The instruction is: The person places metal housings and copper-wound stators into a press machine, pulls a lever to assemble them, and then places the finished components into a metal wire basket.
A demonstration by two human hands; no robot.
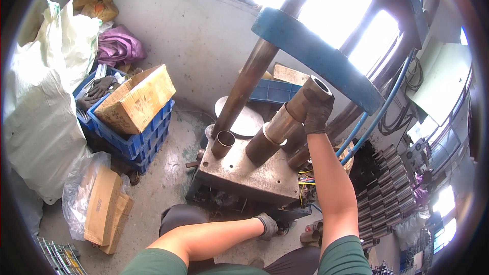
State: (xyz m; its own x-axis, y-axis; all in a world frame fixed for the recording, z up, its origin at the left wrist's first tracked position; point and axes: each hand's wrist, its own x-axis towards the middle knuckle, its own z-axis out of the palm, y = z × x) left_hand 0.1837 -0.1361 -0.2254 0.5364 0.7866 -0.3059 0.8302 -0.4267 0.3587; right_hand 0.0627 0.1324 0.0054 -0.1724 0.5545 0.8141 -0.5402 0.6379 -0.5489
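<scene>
Currently, the right hand (318, 113) grips one tube (298, 103).

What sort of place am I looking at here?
Probably a metalworking workshop or small factory: a thick blue plate on steel columns looks like part of a press, rows of metal tubes are stacked at the right, and the gloved right hand grips a metal cylinder.
</scene>
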